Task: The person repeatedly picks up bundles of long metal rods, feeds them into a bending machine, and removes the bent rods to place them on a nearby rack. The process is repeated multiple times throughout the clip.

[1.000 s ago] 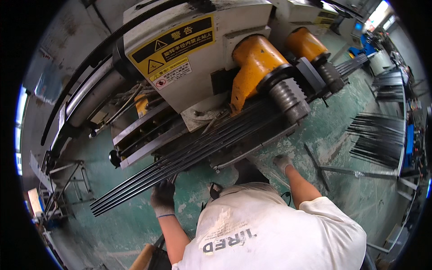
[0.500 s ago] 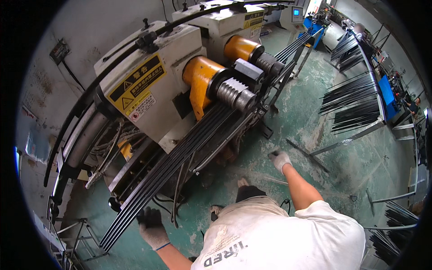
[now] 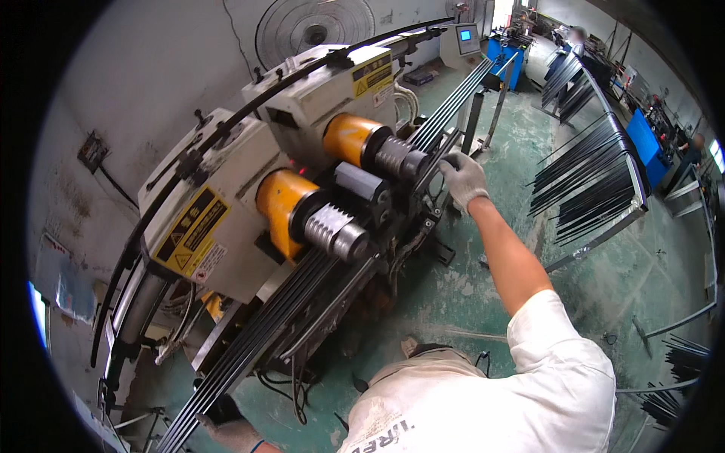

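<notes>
A row of several long black metal rods (image 3: 249, 351) lies across the machine, running from the lower left up to the far right. Beside the rods' near end is my left hand (image 3: 230, 432), in a pale glove with a dark palm. Its thumb stands apart from the fingers and reaches the edge of the rods; part of the hand is dark and hard to read. My right hand (image 3: 462, 181), in a pale glove, is at the machine's far side. Its fingers curl beside the dark rail (image 3: 451, 142) under the rods, and what they hold is hidden.
Two white machine heads (image 3: 204, 219) carry orange housings (image 3: 285, 208) with ribbed metal rollers (image 3: 336, 232). A curved black hose (image 3: 226, 124) arches above. A wall fan (image 3: 313, 34) hangs behind. Racks of black rods (image 3: 581, 181) stand at right; a co-worker (image 3: 575, 44) is far back.
My right hand has moved forward from over the floor to the machine's rail. My left hand has come closer to the rods' near end. The view has shifted, bringing the wall fan in.
</notes>
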`<state>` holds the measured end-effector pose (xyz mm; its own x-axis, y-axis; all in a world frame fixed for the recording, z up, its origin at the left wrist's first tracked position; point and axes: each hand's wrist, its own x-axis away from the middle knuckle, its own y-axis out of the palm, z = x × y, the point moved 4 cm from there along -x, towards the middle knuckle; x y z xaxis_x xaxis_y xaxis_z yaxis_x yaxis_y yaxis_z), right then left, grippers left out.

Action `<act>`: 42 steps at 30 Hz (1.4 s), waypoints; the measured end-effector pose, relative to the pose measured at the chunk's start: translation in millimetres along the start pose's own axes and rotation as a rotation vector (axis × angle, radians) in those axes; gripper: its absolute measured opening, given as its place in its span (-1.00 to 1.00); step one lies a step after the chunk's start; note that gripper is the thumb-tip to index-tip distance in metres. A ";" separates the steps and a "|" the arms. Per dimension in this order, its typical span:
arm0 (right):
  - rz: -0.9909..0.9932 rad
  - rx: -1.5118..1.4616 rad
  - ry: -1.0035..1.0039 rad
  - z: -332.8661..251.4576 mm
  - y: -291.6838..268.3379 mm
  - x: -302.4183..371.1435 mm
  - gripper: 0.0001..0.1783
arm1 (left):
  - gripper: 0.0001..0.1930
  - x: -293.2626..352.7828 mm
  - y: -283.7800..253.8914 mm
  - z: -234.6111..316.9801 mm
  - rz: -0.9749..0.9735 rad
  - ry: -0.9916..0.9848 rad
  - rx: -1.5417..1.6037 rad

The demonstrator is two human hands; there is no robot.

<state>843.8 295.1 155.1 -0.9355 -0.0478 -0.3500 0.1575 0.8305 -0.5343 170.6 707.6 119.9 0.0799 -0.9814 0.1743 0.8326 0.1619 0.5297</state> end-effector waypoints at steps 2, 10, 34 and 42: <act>-0.011 0.105 -0.105 -5.7 12.1 -40.9 -0.58 | -0.33 5.8 32.4 22.5 -0.079 0.166 -0.045; -0.064 0.599 -0.369 -40.6 53.5 -131.8 -0.14 | -0.33 2.8 135.1 144.0 -0.054 0.879 -0.551; 0.535 0.133 -0.660 -313.2 -69.9 -219.4 -0.10 | -0.59 179.2 524.1 45.7 -0.991 0.990 -0.706; -0.001 0.003 -0.388 -332.2 -52.0 -195.2 -0.50 | -0.58 164.3 525.8 36.3 -0.937 1.037 -0.777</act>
<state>913.1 445.6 506.8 -0.7467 -0.2556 -0.6141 0.1577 0.8289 -0.5367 601.6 635.2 457.2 -0.5451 -0.3947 -0.7396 0.8380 -0.2818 -0.4673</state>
